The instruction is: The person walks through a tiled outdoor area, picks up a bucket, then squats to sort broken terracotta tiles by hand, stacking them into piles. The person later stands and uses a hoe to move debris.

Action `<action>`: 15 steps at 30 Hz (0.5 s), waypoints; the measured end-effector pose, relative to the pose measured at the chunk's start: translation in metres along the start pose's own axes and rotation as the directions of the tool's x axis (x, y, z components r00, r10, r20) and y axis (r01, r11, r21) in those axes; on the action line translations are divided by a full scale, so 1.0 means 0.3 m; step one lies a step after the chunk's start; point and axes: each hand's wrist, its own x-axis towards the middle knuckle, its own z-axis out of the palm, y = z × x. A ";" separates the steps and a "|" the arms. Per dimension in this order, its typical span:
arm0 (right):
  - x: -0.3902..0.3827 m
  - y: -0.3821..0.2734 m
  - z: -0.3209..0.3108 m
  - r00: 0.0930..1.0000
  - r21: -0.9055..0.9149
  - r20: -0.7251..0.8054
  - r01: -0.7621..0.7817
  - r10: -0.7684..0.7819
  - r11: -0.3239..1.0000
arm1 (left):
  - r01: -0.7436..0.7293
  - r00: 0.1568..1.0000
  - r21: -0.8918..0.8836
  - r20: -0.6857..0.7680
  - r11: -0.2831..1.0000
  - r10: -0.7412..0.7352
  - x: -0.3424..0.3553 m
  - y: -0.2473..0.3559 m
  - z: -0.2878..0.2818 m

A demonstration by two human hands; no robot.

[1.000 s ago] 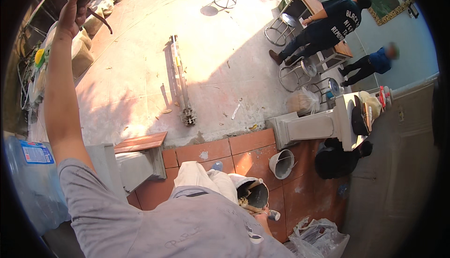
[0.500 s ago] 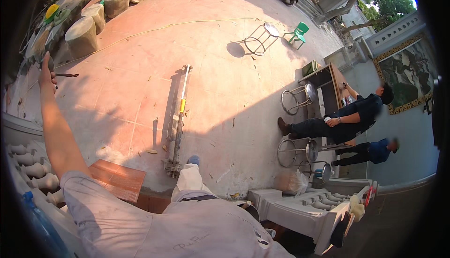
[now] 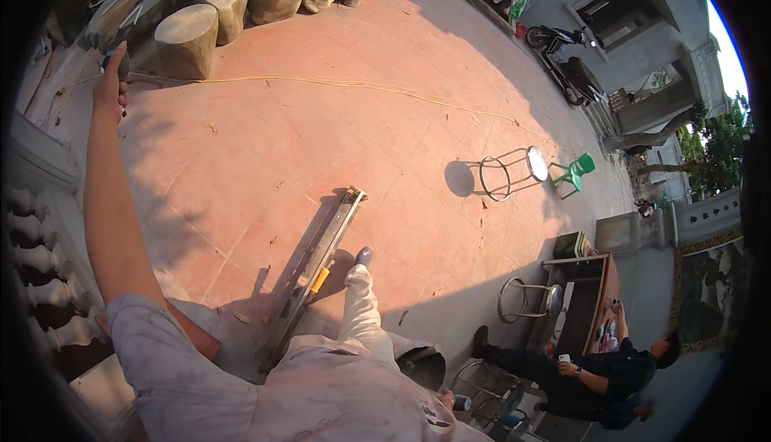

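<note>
My left arm is stretched out far to the left. At its end my left hand (image 3: 111,92) is closed round a dark, slim object (image 3: 124,66), mostly hidden by the fingers and too small to name. Low in the picture, my right hand (image 3: 446,399) shows only in part beside my shirt. Its fingers are curled against a short grey cylinder (image 3: 462,403) whose kind I cannot make out. Close to it is a dark, round-mouthed bucket (image 3: 424,368). On the floor before me lies a long manual tile cutter (image 3: 320,259) with a yellow handle (image 3: 320,280), beside my forward foot (image 3: 365,256).
Stone stools (image 3: 186,42) stand at the far left, with a yellow cable (image 3: 321,83) across the paving. A metal stool (image 3: 536,163) and green chair (image 3: 573,175) stand at right. Two people (image 3: 594,374) are by a desk (image 3: 608,289). A balustrade (image 3: 36,229) runs along the left.
The view has turned, so the floor and furniture sit farther right and lower. The tile cutter is closer to my body. One leg has stepped forward, and part of my right hand now shows.
</note>
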 end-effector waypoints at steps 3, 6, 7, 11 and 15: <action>-0.023 -0.231 0.467 0.998 -0.102 0.054 0.051 -0.045 0.993 | 0.077 0.974 -0.077 -0.209 0.994 -0.092 0.120 0.000 0.012; -0.088 -0.415 0.895 0.990 -0.227 0.112 0.105 -0.081 0.968 | 0.130 0.936 -0.043 -0.325 0.991 -0.136 0.159 0.009 -0.052; -0.138 -0.452 1.021 0.986 -0.275 0.139 0.127 -0.091 0.953 | 0.151 0.916 -0.038 -0.370 0.988 -0.154 0.170 0.059 -0.118; -0.269 -0.564 1.486 0.954 -0.422 0.247 0.262 -0.168 0.868 | 0.106 0.829 -0.098 -0.540 0.989 -0.143 0.202 0.127 -0.324; -0.440 -0.574 1.959 0.878 -0.356 0.479 0.211 -0.016 0.910 | 0.078 0.736 -0.110 -0.664 0.991 -0.132 0.250 0.117 -0.558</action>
